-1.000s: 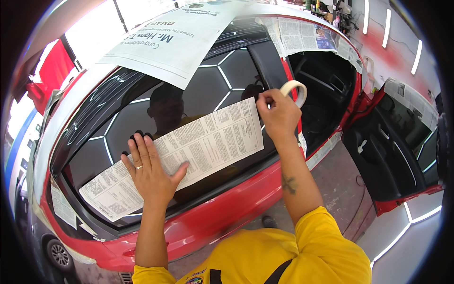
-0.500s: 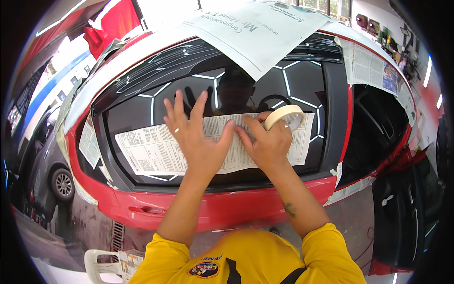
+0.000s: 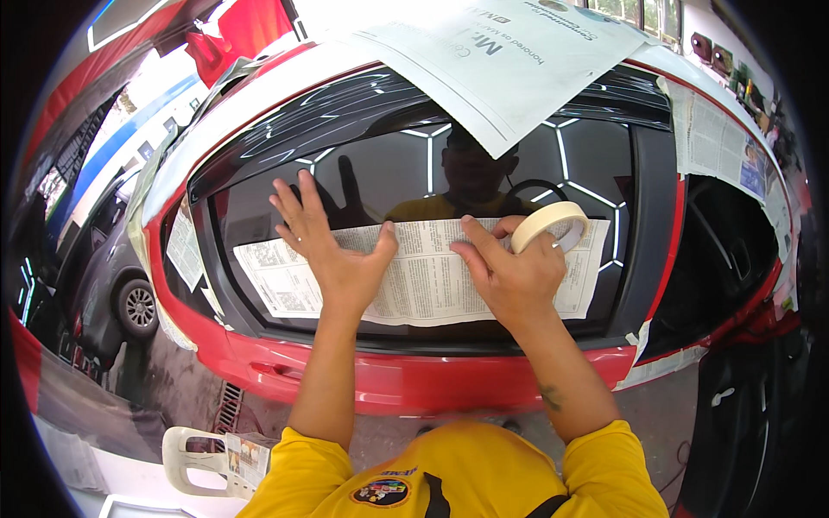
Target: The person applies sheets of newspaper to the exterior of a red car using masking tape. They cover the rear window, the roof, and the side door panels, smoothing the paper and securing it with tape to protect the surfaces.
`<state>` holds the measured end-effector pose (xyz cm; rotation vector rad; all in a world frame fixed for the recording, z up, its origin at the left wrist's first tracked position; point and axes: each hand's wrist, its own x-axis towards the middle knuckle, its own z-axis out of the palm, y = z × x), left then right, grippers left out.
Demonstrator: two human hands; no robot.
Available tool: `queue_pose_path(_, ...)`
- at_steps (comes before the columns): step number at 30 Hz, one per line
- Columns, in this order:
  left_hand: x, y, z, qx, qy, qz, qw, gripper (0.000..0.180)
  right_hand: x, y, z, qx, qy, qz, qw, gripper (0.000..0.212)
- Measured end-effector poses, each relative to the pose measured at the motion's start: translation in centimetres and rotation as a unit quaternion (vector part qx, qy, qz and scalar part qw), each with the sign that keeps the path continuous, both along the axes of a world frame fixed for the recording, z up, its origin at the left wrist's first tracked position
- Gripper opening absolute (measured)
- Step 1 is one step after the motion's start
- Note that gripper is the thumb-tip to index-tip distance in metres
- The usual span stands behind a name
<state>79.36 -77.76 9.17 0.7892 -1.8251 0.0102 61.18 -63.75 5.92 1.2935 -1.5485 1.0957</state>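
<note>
Right grip point(image 3: 523, 273) — tape point(image 3: 539, 221), left grip point(image 3: 338, 262) — farther off

The newspaper strip point(image 3: 423, 285) has print too small for me to read, and the left hand point(image 3: 335, 255) and right hand point(image 3: 522, 276) hide patches of it. My upper edge crops the large sheet point(image 3: 509, 82).

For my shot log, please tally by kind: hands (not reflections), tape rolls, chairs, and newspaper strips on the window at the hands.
Hands: 2 (left hand, right hand)
Tape roll: 1
Chair: 1
Newspaper strip: 1
Total: 5
</note>
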Motion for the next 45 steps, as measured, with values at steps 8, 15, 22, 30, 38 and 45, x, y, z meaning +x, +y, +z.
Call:
queue_pose_path(8, 4.6, -3.0, -0.1, 0.001, 0.002, 0.018, 1.000, 0.126, -0.3, -0.3, -0.6, -0.001, 0.002, -0.013, 1.000, 0.039)
queue_pose_path(15, 8.1, -5.3, 0.1, 0.004, -0.002, 0.049, 0.999, 0.126, -0.1, -0.2, -0.2, 0.003, -0.006, -0.010, 1.000, 0.040)
queue_pose_path(22, 13.2, -8.8, -0.5, -0.002, 0.007, 0.084, 0.996, 0.124, 0.0, -0.4, -0.3, 0.000, 0.005, -0.009, 1.000, 0.039)
queue_pose_path(30, 16.6, -11.4, -0.3, -0.029, 0.002, 0.099, 0.995, 0.120, 0.3, -0.1, 0.0, 0.001, -0.014, 0.003, 1.000, 0.040)
queue_pose_path(38, 19.7, -13.5, -1.0, -0.015, 0.006, 0.113, 0.993, 0.116, 0.7, 0.0, 0.2, 0.000, -0.023, 0.011, 1.000, 0.040)
queue_pose_path(45, 17.2, -9.6, -0.8, 0.018, 0.213, 0.148, 0.966, 0.094, 0.5, 0.0, 0.4, -0.003, 0.000, -0.002, 1.000, 0.040)
